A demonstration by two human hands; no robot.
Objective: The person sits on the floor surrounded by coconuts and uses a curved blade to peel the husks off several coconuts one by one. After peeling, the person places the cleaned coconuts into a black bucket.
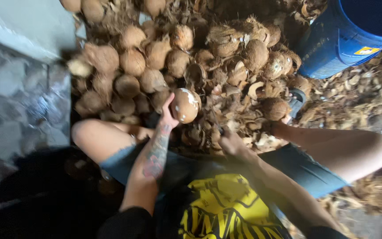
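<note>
Coconut [185,105], roundish, axis unclear, sits upright in left hand [168,117].

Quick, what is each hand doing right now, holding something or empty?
Left hand: closed on a partly peeled coconut, held up over the pile.
Right hand: closed in a grip around a dark tool handle; the tool itself cannot be made out.

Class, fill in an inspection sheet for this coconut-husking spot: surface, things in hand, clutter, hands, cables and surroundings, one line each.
Surface: ground strewn with husk scraps.
Job's things: partly peeled coconut, held up over the pile; dark tool handle, mostly hidden.
Clutter: heap of brown coconuts; broken shell pieces.
Hands: left hand grips the coconut; right hand closed on the handle.
Cables: nothing seen.
Surroundings: blue barrel at upper right; stone paving at left.
</note>
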